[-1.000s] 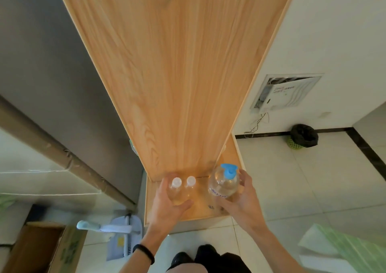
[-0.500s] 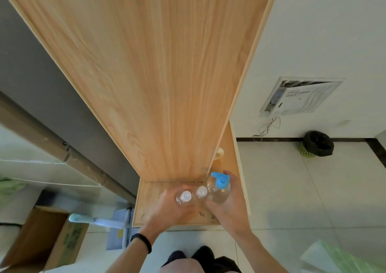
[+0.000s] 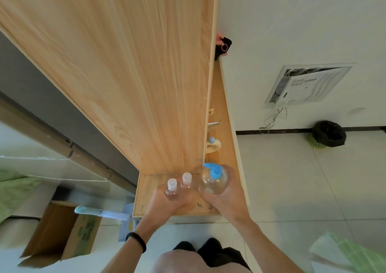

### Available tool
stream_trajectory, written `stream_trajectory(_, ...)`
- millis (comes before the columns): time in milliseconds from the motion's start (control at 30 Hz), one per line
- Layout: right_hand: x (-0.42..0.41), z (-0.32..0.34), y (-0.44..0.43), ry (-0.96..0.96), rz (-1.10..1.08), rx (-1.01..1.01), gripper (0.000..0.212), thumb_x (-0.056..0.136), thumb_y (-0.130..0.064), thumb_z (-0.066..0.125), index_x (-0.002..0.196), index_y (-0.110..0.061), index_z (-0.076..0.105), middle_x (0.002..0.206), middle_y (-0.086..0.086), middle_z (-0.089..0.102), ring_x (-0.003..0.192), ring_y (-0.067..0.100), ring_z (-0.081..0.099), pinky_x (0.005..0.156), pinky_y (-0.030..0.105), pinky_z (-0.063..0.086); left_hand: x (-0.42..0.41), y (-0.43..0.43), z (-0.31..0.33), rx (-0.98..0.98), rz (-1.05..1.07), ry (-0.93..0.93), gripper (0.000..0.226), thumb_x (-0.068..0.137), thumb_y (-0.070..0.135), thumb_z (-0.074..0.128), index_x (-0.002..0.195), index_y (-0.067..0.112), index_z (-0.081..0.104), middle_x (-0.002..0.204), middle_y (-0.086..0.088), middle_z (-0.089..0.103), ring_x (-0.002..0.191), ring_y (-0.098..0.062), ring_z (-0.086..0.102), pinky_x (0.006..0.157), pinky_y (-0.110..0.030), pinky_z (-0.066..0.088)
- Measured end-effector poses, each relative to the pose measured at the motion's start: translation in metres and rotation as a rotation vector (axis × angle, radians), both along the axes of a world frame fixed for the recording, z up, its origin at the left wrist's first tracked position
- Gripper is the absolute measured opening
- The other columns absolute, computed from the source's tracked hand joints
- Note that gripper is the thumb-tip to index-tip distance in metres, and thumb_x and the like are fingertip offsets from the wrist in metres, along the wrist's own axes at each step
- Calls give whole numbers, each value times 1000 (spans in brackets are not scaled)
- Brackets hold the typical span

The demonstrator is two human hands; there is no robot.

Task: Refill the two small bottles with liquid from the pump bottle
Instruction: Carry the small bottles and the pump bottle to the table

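Note:
My left hand [image 3: 167,203] grips two small clear bottles with white caps, one to the left [image 3: 171,190] and one beside it [image 3: 186,182], held together above the low wooden shelf [image 3: 146,197]. My right hand [image 3: 230,195] grips the clear pump bottle [image 3: 213,184] with its blue pump head on top. The pump bottle touches the small bottles on their right. All three are lifted off the shelf board.
A tall wooden panel [image 3: 125,74] rises just behind the bottles. Small items sit on a shelf strip [image 3: 224,147] behind the panel. An open cardboard box [image 3: 60,231] stands on the floor at left, a black-lined bin [image 3: 328,135] by the wall at right.
Both hands took hold of the bottles on the shelf, then lifted them and drew them together. The view has tilted, showing more of the shelf strip behind the panel.

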State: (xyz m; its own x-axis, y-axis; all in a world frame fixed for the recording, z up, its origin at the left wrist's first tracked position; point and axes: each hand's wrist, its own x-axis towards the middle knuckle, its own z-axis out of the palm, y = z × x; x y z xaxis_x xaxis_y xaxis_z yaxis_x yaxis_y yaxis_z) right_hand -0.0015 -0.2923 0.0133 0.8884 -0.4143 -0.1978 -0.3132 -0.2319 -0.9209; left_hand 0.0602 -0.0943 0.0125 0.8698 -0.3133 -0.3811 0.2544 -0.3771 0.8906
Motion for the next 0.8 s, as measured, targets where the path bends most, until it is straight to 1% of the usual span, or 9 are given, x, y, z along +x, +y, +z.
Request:
stream_trajectory(100,-3,2,-3,33,3,27,79,62,-54,93,125,-58,47,112,-22,67,97,-1,70,74,20,60,-6,14,1,-48,4,24,37,76,0,90,106,18,78,100,-11,81,91,-21,79,77,-30,64)
stream_trajectory(167,-10,4,-3,56,-48,111,83,60,-53,96,130,-49,51,112,-18,70,100,1,71,78,22,61,-9,21,1,-59,-17,43,35,76,4,91,105,23,81,102,-7,82,95,-20,79,79,-27,63)
stream_trajectory(267,-28,12,0,53,-145,204,70,70,-33,99,126,-34,58,113,-11,73,105,6,72,84,28,60,-9,28,3,-92,-54,127,39,75,4,92,104,29,84,106,-1,83,101,-16,79,79,-22,61)
stream_trajectory(367,-52,19,5,-3,-233,347,52,79,-13,91,121,-19,60,103,-9,76,97,11,76,73,21,59,-2,28,4,-138,-129,206,46,66,10,94,107,28,84,113,-2,82,109,-17,77,88,-27,61)
stream_trajectory(433,-71,24,12,-26,-303,445,52,80,-24,88,125,-20,61,107,-6,78,98,13,77,73,19,59,3,25,5,-155,-195,254,51,64,11,97,111,23,82,117,-2,81,112,-15,76,89,-28,61)
stream_trajectory(533,-97,27,31,-32,-436,524,62,76,-48,82,132,-30,63,123,0,75,113,20,75,85,33,61,11,21,2,-176,-299,318,57,66,12,90,121,16,74,119,-2,80,114,-16,75,83,-22,62)
stream_trajectory(633,-122,16,58,-26,-627,533,64,73,-53,84,131,-30,67,126,5,75,117,25,73,101,49,59,13,18,-1,-171,-405,395,63,62,11,91,122,12,72,116,-4,81,109,-18,77,84,-25,62)
stream_trajectory(700,-140,5,82,6,-753,530,63,70,-53,86,126,-29,70,121,8,76,113,30,74,104,58,56,12,19,-4,-142,-497,432,62,61,10,92,120,11,74,114,-5,81,107,-18,78,82,-25,62)
stream_trajectory(800,-167,-11,126,57,-967,537,58,66,-53,84,120,-35,71,117,3,78,109,25,76,102,57,57,14,27,-9,-87,-644,461,50,69,3,92,116,13,77,112,-4,82,107,-16,77,79,-20,62)
